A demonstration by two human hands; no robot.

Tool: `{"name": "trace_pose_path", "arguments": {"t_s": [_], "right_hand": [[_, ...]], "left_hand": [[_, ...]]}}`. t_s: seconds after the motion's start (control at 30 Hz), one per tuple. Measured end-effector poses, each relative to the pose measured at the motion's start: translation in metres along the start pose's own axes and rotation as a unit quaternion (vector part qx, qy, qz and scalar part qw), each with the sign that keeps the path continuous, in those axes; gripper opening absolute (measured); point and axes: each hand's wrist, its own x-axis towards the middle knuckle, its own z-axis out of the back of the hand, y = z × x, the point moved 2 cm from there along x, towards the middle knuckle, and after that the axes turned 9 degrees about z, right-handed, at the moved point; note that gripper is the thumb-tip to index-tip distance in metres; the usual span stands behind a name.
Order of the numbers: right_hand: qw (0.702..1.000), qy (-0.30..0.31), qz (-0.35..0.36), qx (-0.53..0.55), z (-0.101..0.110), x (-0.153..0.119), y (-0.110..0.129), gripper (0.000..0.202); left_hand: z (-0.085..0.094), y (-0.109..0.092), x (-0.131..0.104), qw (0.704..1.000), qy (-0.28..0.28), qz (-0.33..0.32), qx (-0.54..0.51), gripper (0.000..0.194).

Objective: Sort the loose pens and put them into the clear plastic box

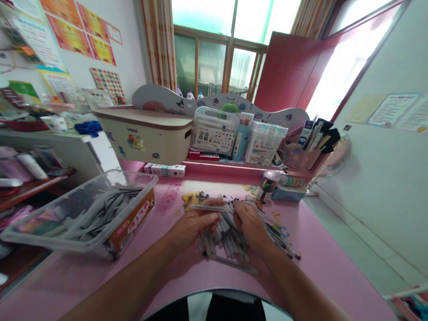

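A slim translucent pen lies level between my two hands, over a heap of pens. My left hand is closed on its barrel, thumb stretched along it. With bent fingers, my right hand pinches the pen's other end; the fingertips hide that end. Below both hands, many clear-barrelled pens lie in a loose pile on the pink desk, some with dark caps or tips pointing right. One single pen lies crosswise at the near side of the pile.
At the left a clear plastic box holds many more pens. On the back shelf stand a lidded cream bin, a marker case and a pink holder. A clear jar of pens stands at the back right of the desk.
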Motion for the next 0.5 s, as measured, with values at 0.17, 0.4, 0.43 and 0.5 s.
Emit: {"name": "trace_pose_path", "arguments": {"t_s": [0.17, 0.4, 0.43, 0.5], "right_hand": [[0.999, 0.010, 0.031, -0.005, -0.0035, -0.0012, -0.0021, 0.041], [0.997, 0.018, 0.059, 0.056, -0.0046, -0.0037, 0.0029, 0.019], [0.996, 0.011, 0.061, 0.059, -0.0039, -0.0033, 0.0039, 0.019], [0.998, -0.002, 0.057, 0.034, -0.0026, -0.0019, 0.0045, 0.020]], "left_hand": [[0.0013, 0.0061, 0.0047, 0.995, -0.095, -0.018, -0.003, 0.025], [-0.0021, 0.0083, 0.0057, 0.990, -0.120, -0.016, -0.066, 0.020], [-0.0018, 0.0086, 0.0054, 0.990, -0.120, -0.018, -0.067, 0.019], [-0.0007, 0.0094, 0.0053, 0.990, -0.119, -0.024, -0.069, 0.018]]}}
